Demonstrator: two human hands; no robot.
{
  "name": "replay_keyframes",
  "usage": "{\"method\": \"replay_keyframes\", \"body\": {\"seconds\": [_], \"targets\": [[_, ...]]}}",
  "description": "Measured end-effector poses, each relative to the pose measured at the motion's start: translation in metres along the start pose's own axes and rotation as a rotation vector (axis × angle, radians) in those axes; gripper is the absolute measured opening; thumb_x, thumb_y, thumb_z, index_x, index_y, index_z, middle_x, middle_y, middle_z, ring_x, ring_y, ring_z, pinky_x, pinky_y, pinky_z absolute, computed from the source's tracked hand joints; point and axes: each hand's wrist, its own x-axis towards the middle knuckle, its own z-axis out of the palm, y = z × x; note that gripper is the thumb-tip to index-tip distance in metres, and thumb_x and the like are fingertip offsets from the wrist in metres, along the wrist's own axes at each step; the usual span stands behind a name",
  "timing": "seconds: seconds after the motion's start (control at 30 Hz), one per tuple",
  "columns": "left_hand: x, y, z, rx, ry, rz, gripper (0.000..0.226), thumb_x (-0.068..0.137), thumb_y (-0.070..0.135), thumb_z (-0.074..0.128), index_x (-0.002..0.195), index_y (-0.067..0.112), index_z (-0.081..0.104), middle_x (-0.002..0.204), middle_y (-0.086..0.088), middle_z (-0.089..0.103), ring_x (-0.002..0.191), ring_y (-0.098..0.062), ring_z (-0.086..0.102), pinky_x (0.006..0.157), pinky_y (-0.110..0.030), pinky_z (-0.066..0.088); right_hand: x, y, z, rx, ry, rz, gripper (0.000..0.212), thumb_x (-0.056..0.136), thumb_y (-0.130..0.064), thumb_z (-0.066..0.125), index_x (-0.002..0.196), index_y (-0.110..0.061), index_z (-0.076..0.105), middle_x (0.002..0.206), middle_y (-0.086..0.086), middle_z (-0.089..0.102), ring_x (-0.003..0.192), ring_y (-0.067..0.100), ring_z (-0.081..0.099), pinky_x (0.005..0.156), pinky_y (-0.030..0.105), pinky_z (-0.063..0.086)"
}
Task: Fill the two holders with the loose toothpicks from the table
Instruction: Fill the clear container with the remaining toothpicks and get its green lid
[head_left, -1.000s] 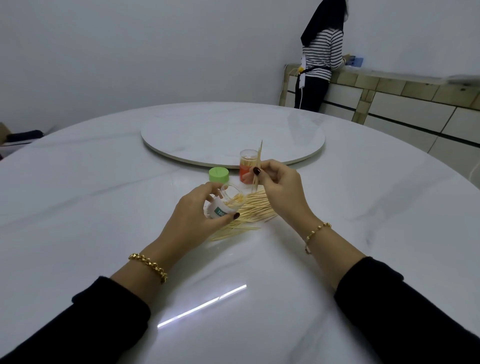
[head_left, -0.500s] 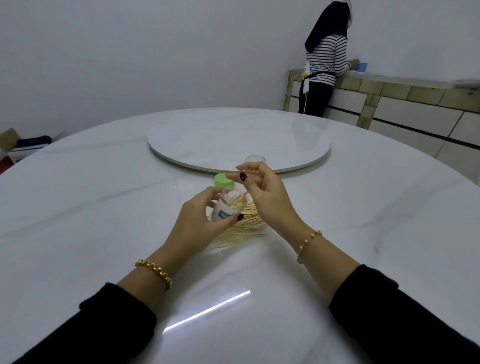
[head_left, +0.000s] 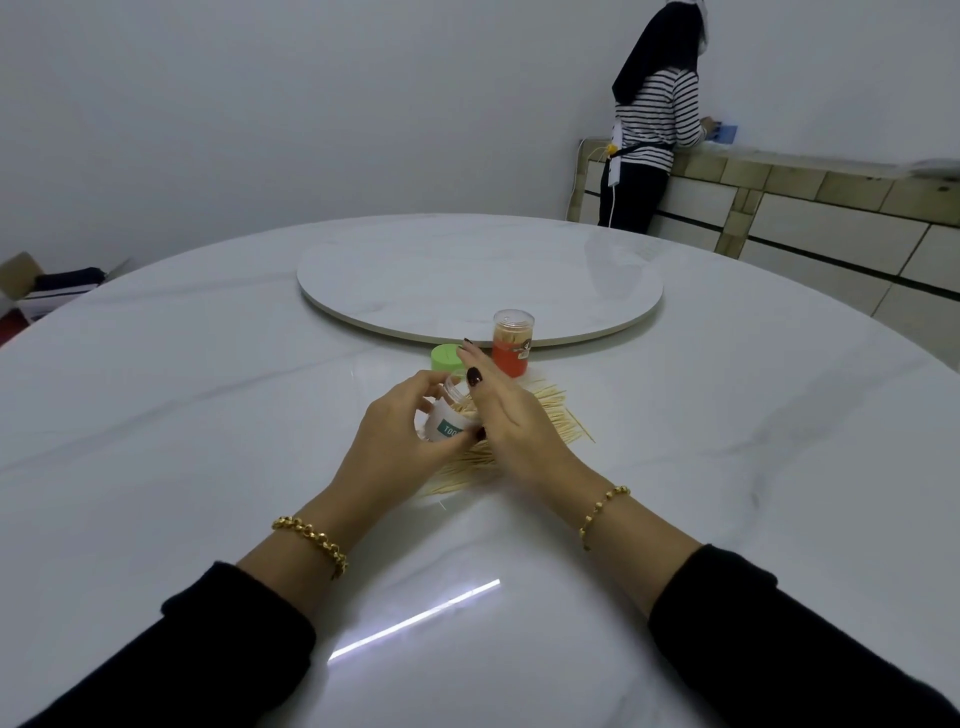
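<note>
My left hand (head_left: 397, 441) grips a clear holder with a white and green label (head_left: 451, 422), tilted with its mouth toward the right. Toothpicks show inside its mouth. My right hand (head_left: 501, 410) lies over that mouth, fingers stretched toward the green lid (head_left: 444, 357); no toothpick shows between its fingers. A red-labelled holder (head_left: 511, 343) stands upright behind my hands with toothpicks inside. Loose toothpicks (head_left: 550, 408) lie in a pile on the white table (head_left: 208, 467), partly hidden under both hands.
A round turntable (head_left: 478, 275) lies in the table's middle, just behind the red-labelled holder. A person in a striped top (head_left: 652, 130) stands at a tiled counter (head_left: 831, 208) at the back right. A cardboard box (head_left: 26, 280) sits on the floor at the far left.
My right hand came down from holding toothpicks upright to lying over the tilted holder's mouth; the toothpicks have left its fingers. The red-labelled holder is uncovered again.
</note>
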Motion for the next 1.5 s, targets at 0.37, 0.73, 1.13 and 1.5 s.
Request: {"method": "replay_keyframes", "body": {"seconds": [0.37,0.73,1.13,1.5], "targets": [[0.003,-0.004,-0.007,0.035,0.0,-0.046,0.057,0.071,0.041,0.079,0.121,0.024,0.057,0.111,0.007,0.061,0.095,-0.003,0.056,0.07,-0.001,0.04,0.012,0.022,-0.03,-0.21,0.184,-0.003,0.027,0.097,-0.01,0.046,0.117,-0.013,0.064,0.112,-0.003,0.065,0.103,0.008,0.056,0.08,0.002,0.036],[0.003,-0.009,-0.009,0.008,0.006,-0.075,0.053,0.072,0.037,0.079,0.118,0.024,0.058,0.109,0.005,0.062,0.096,-0.008,0.057,0.068,0.001,0.039,0.029,0.06,-0.06,-0.655,0.018,0.148,0.034,0.095,-0.017,0.041,0.118,-0.013,0.065,0.121,0.004,0.064,0.109,0.021,0.056,0.096,0.032,0.042],[0.003,-0.007,-0.009,0.008,0.002,-0.066,0.05,0.071,0.037,0.08,0.114,0.027,0.058,0.108,0.006,0.063,0.094,-0.004,0.057,0.069,0.0,0.039,0.028,0.052,-0.052,-0.791,-0.097,-0.008,0.025,0.093,-0.014,0.052,0.107,-0.013,0.071,0.112,0.004,0.064,0.101,0.024,0.058,0.094,0.035,0.042],[0.003,-0.009,-0.008,0.029,-0.002,-0.056,0.055,0.071,0.039,0.079,0.119,0.023,0.057,0.11,0.005,0.062,0.095,-0.008,0.056,0.069,0.0,0.039,0.025,0.048,-0.047,-0.787,-0.036,-0.106,0.012,0.086,-0.008,0.061,0.088,-0.012,0.073,0.092,0.004,0.068,0.088,0.025,0.058,0.076,0.035,0.046]]}}
